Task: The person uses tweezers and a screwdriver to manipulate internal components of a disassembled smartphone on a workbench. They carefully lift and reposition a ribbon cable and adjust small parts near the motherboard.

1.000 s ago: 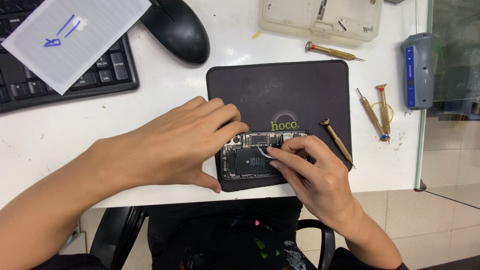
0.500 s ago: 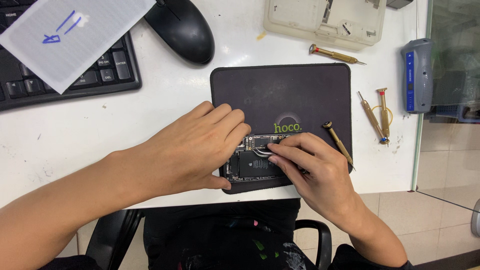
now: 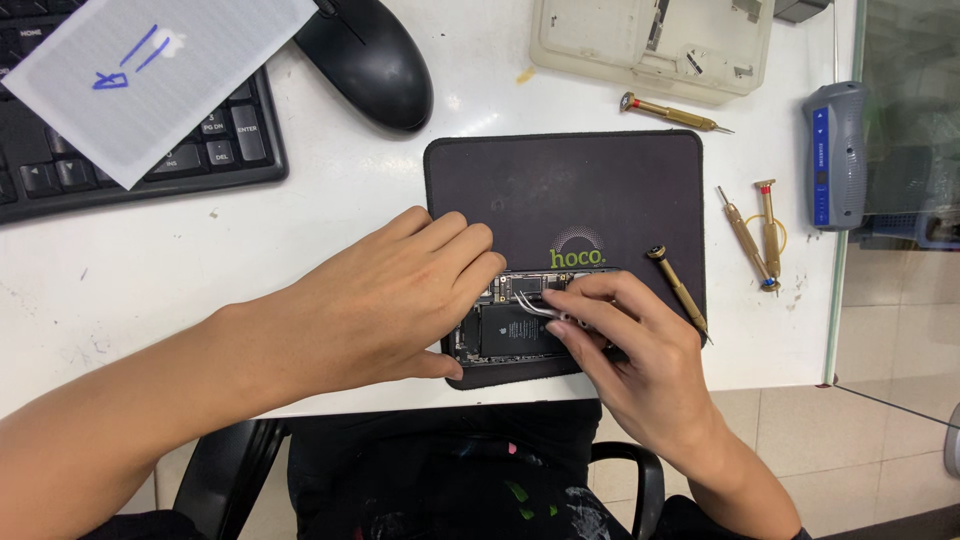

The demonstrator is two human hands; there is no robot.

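A white desk (image 3: 300, 230) fills the frame, its near edge low in the picture above a black chair (image 3: 630, 470). At lower centre an opened phone (image 3: 505, 330) lies flat on the near edge of a dark mat (image 3: 560, 190), long axis left to right. The left hand (image 3: 390, 300) presses on its left end, fingers spread flat. The right hand (image 3: 640, 350) pinches tweezers (image 3: 535, 305), tips pointing left into the phone. A screwdriver (image 3: 678, 290) rests beside it. Farther up sit a mouse (image 3: 365, 60), a keyboard (image 3: 210, 140) and a tray (image 3: 650, 45).
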